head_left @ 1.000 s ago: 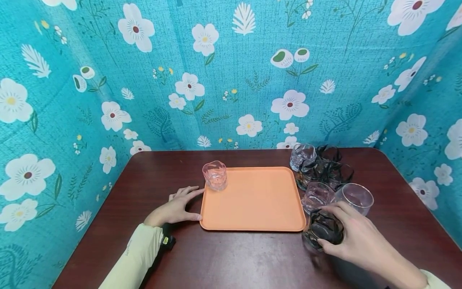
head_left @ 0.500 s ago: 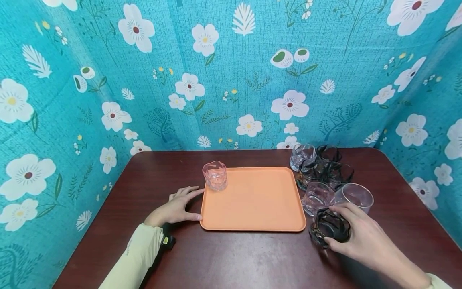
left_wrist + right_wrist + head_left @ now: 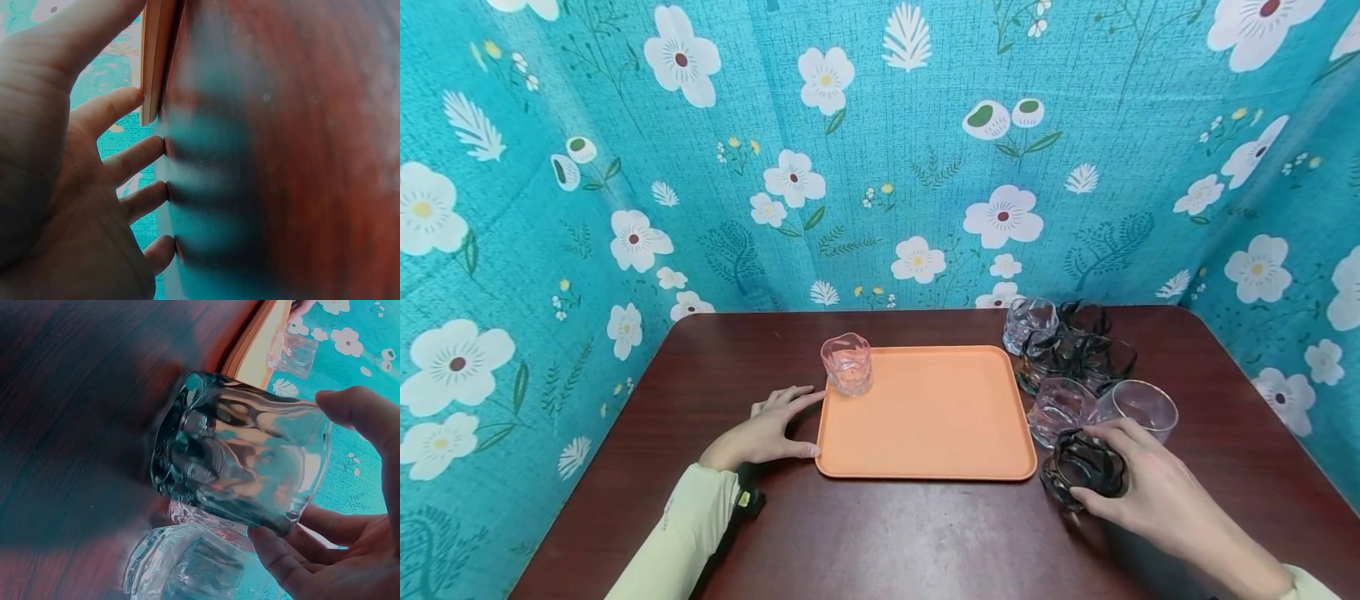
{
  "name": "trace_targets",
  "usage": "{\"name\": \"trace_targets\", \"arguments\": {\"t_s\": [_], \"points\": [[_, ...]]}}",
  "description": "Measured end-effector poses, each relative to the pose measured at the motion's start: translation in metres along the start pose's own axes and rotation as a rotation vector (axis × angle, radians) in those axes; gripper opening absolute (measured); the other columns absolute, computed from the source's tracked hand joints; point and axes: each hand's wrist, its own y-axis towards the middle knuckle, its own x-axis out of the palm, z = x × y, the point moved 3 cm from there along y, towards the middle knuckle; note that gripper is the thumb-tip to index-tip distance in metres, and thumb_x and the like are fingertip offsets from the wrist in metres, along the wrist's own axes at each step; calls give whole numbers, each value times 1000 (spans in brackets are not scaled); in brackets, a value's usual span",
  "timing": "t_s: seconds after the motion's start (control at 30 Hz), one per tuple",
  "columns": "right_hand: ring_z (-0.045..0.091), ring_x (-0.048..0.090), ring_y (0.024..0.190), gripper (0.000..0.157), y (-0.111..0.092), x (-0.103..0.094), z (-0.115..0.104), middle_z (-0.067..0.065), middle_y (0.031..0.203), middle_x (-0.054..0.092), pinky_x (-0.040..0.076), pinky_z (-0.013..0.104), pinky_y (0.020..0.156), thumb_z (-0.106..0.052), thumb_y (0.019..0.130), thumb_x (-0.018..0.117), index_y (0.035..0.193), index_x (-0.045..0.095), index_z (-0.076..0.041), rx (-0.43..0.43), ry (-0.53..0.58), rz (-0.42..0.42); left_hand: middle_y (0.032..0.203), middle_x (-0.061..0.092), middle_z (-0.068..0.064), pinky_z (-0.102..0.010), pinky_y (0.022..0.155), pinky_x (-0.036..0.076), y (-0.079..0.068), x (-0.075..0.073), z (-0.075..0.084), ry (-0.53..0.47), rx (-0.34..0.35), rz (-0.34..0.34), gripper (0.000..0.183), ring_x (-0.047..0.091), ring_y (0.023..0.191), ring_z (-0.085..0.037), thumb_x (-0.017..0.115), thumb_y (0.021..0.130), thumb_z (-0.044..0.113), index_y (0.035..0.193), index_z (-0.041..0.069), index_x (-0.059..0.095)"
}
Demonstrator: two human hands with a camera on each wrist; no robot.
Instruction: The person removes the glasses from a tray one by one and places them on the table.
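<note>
A dark smoky drinking glass (image 3: 1084,471) with a wavy rim is pinched between the thumb and fingers of my right hand (image 3: 1150,492), at the tray's front right corner. In the right wrist view the dark glass (image 3: 244,453) has its base close over the table, its rim toward the palm. My left hand (image 3: 767,433) lies with fingers spread at the left edge of the orange tray (image 3: 925,417); thumb and forefinger touch the tray edge (image 3: 150,75), the other fingertips rest on the table. A pinkish clear glass (image 3: 847,367) stands in the tray's back left corner.
Right of the tray stand more glasses: a pinkish one (image 3: 1060,408), a wide clear one (image 3: 1142,408), a clear one (image 3: 1028,325) at the back, and several dark ones (image 3: 1101,362). The dark wooden table (image 3: 910,533) meets a flowered blue curtain (image 3: 880,208) behind.
My right hand has shifted slightly right with the dark glass, which looked more tilted a second ago. Over the last half second it has barely moved. The left hand and tray have stayed put.
</note>
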Motion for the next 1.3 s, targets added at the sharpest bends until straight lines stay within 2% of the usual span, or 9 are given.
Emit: {"name": "trace_targets", "arguments": {"t_s": [0.1, 0.23, 0.47, 0.7, 0.83, 1.07, 1.3], "points": [[17, 50, 76, 72, 0, 0, 0, 4, 102, 51, 42, 36, 56, -42, 56, 90, 112, 61, -5, -3, -6, 14, 148, 30, -9, -60, 91, 23, 0, 0, 1, -3, 1, 3, 90, 25, 131, -33, 71, 72, 61, 148, 27, 35], [14, 43, 71, 72, 0, 0, -1, 2, 100, 48, 36, 32, 54, -47, 59, 87, 114, 60, -9, -3, -5, 12, 148, 31, -9, -61, 91, 23, -1, -1, 1, -11, -2, 5, 91, 25, 131, -34, 72, 72, 60, 147, 27, 35], [17, 47, 84, 72, -1, -2, -1, 3, 105, 52, 42, 39, 59, -49, 61, 85, 117, 58, -12, -33, -8, -2, 148, 30, -10, -60, 90, 24, -1, -1, 1, -6, 7, 9, 90, 25, 131, -34, 72, 72, 61, 147, 26, 35], [17, 47, 90, 70, 7, -11, -9, 1, 101, 55, 43, 43, 64, -42, 58, 88, 114, 61, -11, -131, -29, 77, 148, 31, -10, -61, 90, 24, -1, -1, 2, -7, -4, 6, 91, 26, 131, -34, 72, 71, 61, 147, 27, 35], [19, 48, 93, 66, 16, -21, -14, 2, 102, 55, 44, 44, 65, -37, 59, 89, 114, 63, -10, -152, -26, 92, 148, 31, -10, -61, 90, 24, -1, -1, 3, -12, -4, 5, 91, 25, 131, -34, 72, 71, 61, 147, 27, 35], [20, 48, 94, 59, 39, -36, -22, 3, 104, 55, 38, 42, 69, -27, 63, 88, 113, 63, -10, -219, -10, 86, 148, 30, -10, -60, 91, 24, -1, 0, 2, -1, -5, -4, 91, 25, 131, -34, 72, 72, 60, 148, 26, 35], [22, 47, 99, 59, 68, -39, -33, 6, 109, 53, 46, 42, 67, -27, 68, 86, 118, 60, -7, -254, -7, 23, 148, 30, -10, -61, 91, 23, -2, -3, 4, -13, -6, -7, 91, 25, 131, -34, 72, 72, 59, 148, 26, 35]]}}
